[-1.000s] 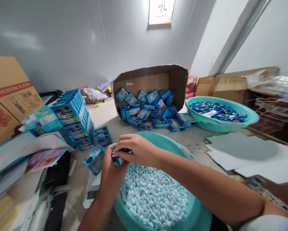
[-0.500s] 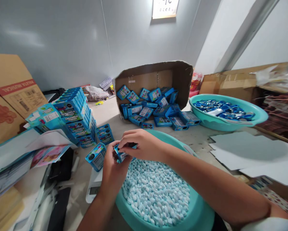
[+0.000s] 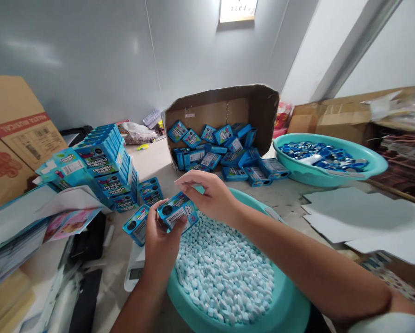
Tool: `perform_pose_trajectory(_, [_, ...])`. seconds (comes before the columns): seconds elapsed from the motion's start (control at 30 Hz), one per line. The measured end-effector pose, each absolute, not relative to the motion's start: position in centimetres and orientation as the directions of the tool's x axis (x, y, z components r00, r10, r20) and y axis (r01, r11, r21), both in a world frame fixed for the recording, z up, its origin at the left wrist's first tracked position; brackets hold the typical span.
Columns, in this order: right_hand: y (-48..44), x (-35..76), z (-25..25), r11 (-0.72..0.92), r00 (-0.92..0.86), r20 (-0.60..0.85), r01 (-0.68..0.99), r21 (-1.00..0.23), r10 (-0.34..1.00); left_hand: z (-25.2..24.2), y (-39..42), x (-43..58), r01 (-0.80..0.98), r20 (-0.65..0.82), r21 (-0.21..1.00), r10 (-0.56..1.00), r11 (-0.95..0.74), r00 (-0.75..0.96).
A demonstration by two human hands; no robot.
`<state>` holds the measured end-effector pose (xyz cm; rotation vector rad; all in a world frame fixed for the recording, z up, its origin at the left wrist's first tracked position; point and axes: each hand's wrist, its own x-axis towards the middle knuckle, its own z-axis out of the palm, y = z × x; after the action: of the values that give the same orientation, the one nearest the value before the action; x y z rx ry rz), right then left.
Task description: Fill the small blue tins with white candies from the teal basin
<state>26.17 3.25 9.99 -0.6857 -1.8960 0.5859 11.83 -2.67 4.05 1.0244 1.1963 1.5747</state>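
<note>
Left of frame: stacked blue boxes (image 3: 105, 173). Centre: the left hand (image 3: 161, 238) grips a tilted blue tin (image 3: 177, 212) between thumb and fingers; the right hand (image 3: 210, 196), loosely bent, lies just beside it, contact indeterminable. Lower centre: a tub (image 3: 295, 303) of pale candies (image 3: 228, 273). Right: a basin (image 3: 375, 162) of lids (image 3: 328, 155).

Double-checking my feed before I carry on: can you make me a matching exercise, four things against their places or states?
1. Pale candies
2. Left hand
3. Scale
4. Shiny blue pieces

A. Gripping a blue box
B. In the farther basin
C. In the nearer basin
D. White, with a display

Pairs: 1-C, 2-A, 3-D, 4-B
</note>
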Motion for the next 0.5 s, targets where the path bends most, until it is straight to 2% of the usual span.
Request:
perform_pose_trajectory(0.1, [3.62, 26.34, 9.91, 0.732, -0.385, 0.629, 0.248, -0.635, 0.675, 3.94, -2.65, 11.87, -0.168, 0.106, 0.974, 0.958, -0.155, -0.268])
perform_pose_trajectory(0.3, [3.10, 26.05, 9.75, 0.622, -0.569, 0.402, 0.261, -0.739, 0.717, 3.59, -2.54, 11.89, -0.199, 0.116, 0.964, 0.955, -0.174, -0.273])
perform_pose_trajectory(0.5, [3.45, 26.22, 9.81, 0.649, -0.597, 0.383, 0.326, -0.687, 0.705, 3.46, -2.14, 11.62, -0.263, 0.126, 0.944, 0.955, -0.199, -0.270])
